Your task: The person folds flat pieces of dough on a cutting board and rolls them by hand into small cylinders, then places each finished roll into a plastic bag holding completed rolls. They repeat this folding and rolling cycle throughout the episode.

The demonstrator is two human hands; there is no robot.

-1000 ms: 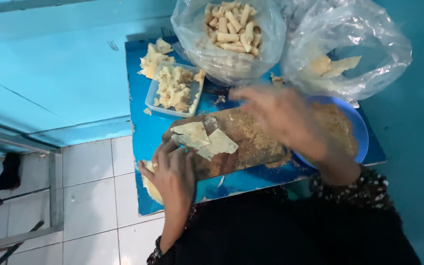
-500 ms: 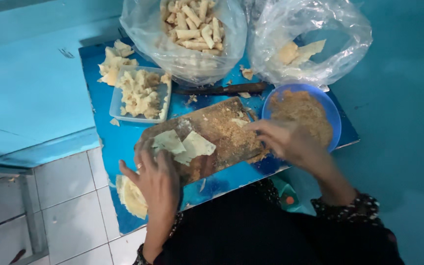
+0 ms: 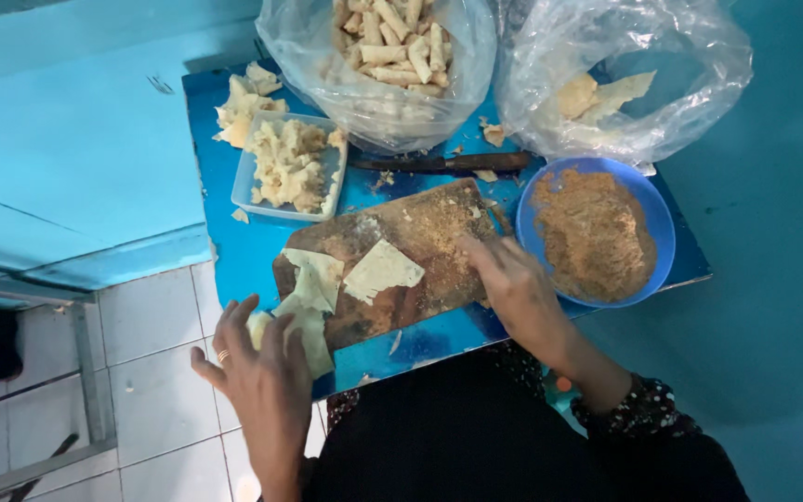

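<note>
On the blue tabletop [image 3: 234, 232] a worn, crumb-dusted wooden board [image 3: 420, 237] carries thin, pale, floppy pastry sheets [image 3: 381, 270] near its left end, some draping over the tabletop's near edge. The left hand [image 3: 257, 372] lies spread and open on those overhanging sheets, while the right hand [image 3: 513, 284] rests flat, fingers loose, on the board's right end. Beside it sits a round blue bowl of brown crumbs [image 3: 597, 232]; along the far edge lie a knife [image 3: 439, 164], a clear tray of scraps [image 3: 285, 167] and two crinkled plastic bags [image 3: 383, 65].

A ring on the left hand [image 3: 257, 376]; dark floral-print cuff above the right hand [image 3: 518, 288].
</note>
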